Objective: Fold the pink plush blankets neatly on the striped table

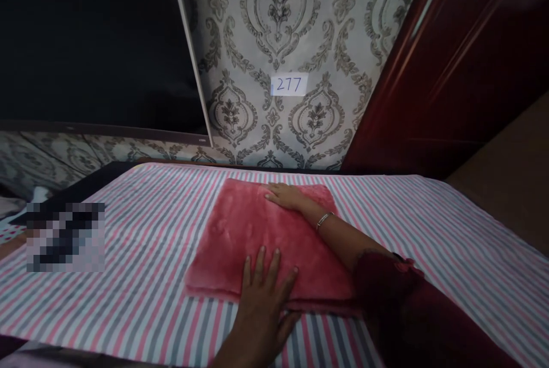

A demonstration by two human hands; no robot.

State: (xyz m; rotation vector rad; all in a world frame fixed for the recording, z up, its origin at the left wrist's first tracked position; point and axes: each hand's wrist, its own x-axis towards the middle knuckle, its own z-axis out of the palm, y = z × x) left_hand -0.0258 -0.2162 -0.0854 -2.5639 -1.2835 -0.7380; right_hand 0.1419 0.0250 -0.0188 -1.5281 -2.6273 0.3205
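Observation:
A pink plush cloth [240,231], folded into a flat rectangle, lies on the striped sheet [141,231]. My left hand [266,294] rests palm down over its near edge, fingers spread on the pile and the thumb off the edge. Reaching across from the right, my right hand [285,195] lies flat near the cloth's far edge. Neither hand grips anything. A bracelet [325,220] circles my right wrist, and my dark red sleeve [412,299] covers part of the cloth's near right corner.
Behind the sheet-covered surface stands a patterned wall with a paper label [289,84] reading 277. A large dark screen [98,42] is at the upper left, a glossy dark red panel [429,88] at the right. A pixelated patch [66,237] hides something on the left.

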